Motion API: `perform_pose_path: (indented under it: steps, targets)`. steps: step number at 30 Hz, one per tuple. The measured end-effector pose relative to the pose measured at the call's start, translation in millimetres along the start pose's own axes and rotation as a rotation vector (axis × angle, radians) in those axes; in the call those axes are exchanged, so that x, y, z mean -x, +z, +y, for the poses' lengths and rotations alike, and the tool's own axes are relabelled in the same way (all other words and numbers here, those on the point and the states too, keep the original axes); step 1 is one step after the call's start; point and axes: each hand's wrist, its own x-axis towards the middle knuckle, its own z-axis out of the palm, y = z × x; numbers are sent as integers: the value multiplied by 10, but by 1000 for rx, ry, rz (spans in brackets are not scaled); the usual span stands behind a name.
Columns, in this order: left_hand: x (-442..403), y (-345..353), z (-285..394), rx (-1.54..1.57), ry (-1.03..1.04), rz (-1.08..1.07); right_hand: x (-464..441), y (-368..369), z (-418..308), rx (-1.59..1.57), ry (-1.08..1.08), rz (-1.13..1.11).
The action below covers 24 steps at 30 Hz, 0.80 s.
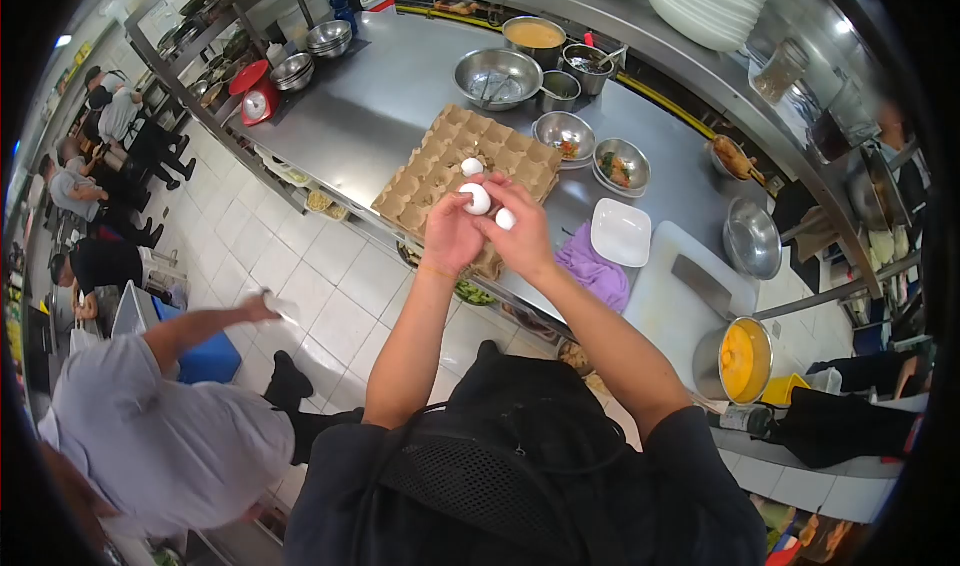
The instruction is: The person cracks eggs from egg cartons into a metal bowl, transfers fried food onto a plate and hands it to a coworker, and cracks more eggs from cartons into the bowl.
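Observation:
Both of my hands meet over the near edge of a cardboard egg tray (pixel 410 191) on the steel counter. My left hand (pixel 453 236) is closed around a white egg (pixel 476 200). In my right hand (pixel 520 228) another white egg (pixel 506 219) shows between the fingers, whose tips reach the egg in my left hand. Just beyond my fingers, a third white egg (pixel 472 167) sits in the tray.
A purple cloth (pixel 595 271), a square white dish (pixel 621 233) and a cleaver (pixel 702 286) on a white board (pixel 660 301) lie right. Steel bowls (pixel 498 78) stand behind the tray. A co-worker (pixel 180 426) is close on the left.

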Motion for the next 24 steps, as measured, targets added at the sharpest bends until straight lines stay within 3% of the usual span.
perform_pose_path:
  steps: [6,12,15,17,18,20,24]
  targets:
    - [36,-88,-10,18,-59,-4,-36,-78,-8,129,-175,-33]
    - [7,-120,198,-176,-36,-118,-224,-161,22,325,-330,31]
    - [6,125,271,-319,39,10,-316,-247,-76,301,-364,107]
    - [-25,147,243,-792,225,137,-315,-276,-124,379,-343,74]
    - [-16,155,198,-793,220,141,-302,-274,-144,377,-337,73]
    - [-36,198,100,-1107,463,98,-309,-280,-181,332,-274,78]
    - [-24,177,-38,-1207,522,141,-265,-259,-117,293,-185,73]
